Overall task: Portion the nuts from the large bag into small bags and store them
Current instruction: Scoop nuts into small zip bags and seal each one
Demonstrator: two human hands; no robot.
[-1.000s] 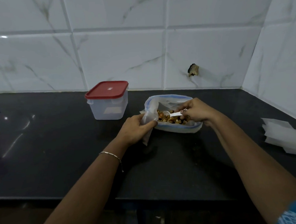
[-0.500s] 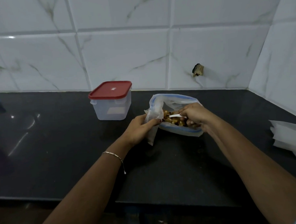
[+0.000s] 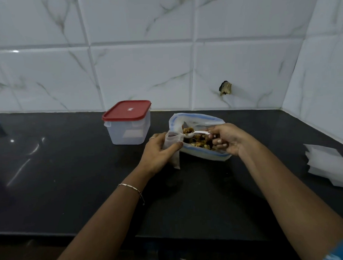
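We are mid-scoop at the centre of the frame. Our right hand [image 3: 227, 139] pinches the handle of a white spoon [image 3: 196, 133], and its bowl sits loaded over the nuts [image 3: 199, 143] in the open large bag [image 3: 206, 155]. That bag lies on the black counter [image 3: 71, 182], just right of centre. Our left hand [image 3: 159, 151] grips a small bag [image 3: 172, 142], fingers curled round its mouth, which touches the large bag's left rim. The small bag looks almost empty. Left of centre stands a container with a red lid [image 3: 127, 123], closed, and we cannot tell whether it holds anything. At the right edge lies a pile of flat white bags [image 3: 327, 163], apparently unfilled. We judge the work to be early: plenty of nuts remain, and no sealed portion shows.
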